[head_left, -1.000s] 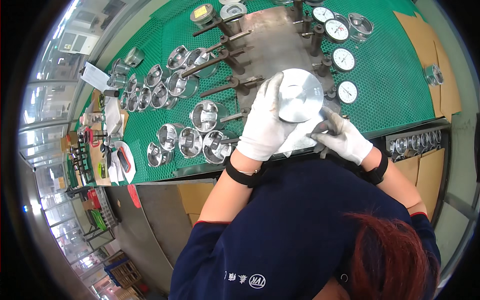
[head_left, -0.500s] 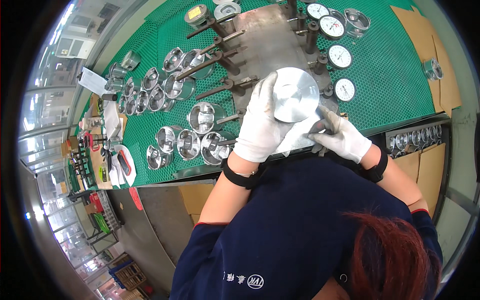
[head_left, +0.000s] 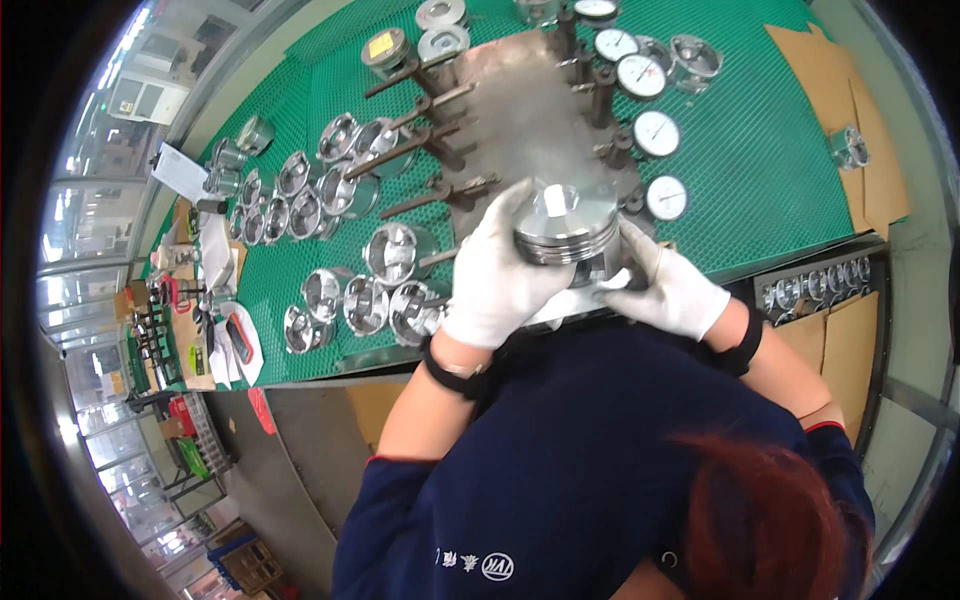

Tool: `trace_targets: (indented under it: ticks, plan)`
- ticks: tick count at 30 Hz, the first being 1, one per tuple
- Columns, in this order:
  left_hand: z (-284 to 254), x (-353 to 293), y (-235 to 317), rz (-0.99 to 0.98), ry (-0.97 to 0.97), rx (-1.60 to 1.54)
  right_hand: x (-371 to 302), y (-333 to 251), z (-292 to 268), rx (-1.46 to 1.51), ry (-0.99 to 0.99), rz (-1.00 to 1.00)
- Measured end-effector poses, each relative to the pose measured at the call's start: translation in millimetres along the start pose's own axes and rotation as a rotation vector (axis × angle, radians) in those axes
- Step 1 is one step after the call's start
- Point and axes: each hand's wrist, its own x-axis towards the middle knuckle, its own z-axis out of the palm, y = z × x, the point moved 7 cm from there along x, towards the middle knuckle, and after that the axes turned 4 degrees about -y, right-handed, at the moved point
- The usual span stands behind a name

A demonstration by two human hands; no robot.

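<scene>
A shiny metal piston (head_left: 568, 225) is held near the front edge of a steel plate (head_left: 520, 115), its flat crown facing up and its ring grooves showing on the near side. My left hand (head_left: 500, 275), in a white glove, is closed around its left side. Gloved too, my right hand (head_left: 672, 290) grips the right side, fingers at the rim and thumb lower down. Below the piston, between the hands, lies something white (head_left: 575, 305), partly hidden.
Dial gauges (head_left: 656, 134) on posts line the plate's right side. Rods on posts (head_left: 440, 150) reach out at its left. Several more pistons (head_left: 400, 252) rest on the green mat (head_left: 300, 90). Cardboard (head_left: 825, 120) lies at the right, and a tray of pistons (head_left: 820, 285) sits lower right.
The piston has tipped from its crown facing me to crown up, baring its grooved side. My right hand has come up against its side; the dark item at its fingertips no longer shows.
</scene>
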Motion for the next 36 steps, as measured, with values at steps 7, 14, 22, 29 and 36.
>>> trace_targets:
  ticks: [7,14,22,29,36]
  plan:
    - [-1.1,-9.0,71.0,-0.118,-0.379,-0.855,-28.1,-22.2,-92.0,0.443,0.303,-0.288]
    - [-103.8,-61.8,-51.8,-0.209,0.570,-0.232,-21.2,107.6,-252.1,0.716,0.842,-0.126]
    - [-39.5,-129.2,-126.9,-0.380,0.118,0.624,86.4,258.2,-377.6,0.676,0.822,0.343]
    - [-29.6,-122.0,-169.1,-0.726,0.089,0.648,121.1,252.7,-390.4,0.916,0.728,0.136]
    - [-64.6,-176.9,-179.7,-0.917,0.350,0.103,27.2,207.6,-367.0,0.178,0.795,-0.207]
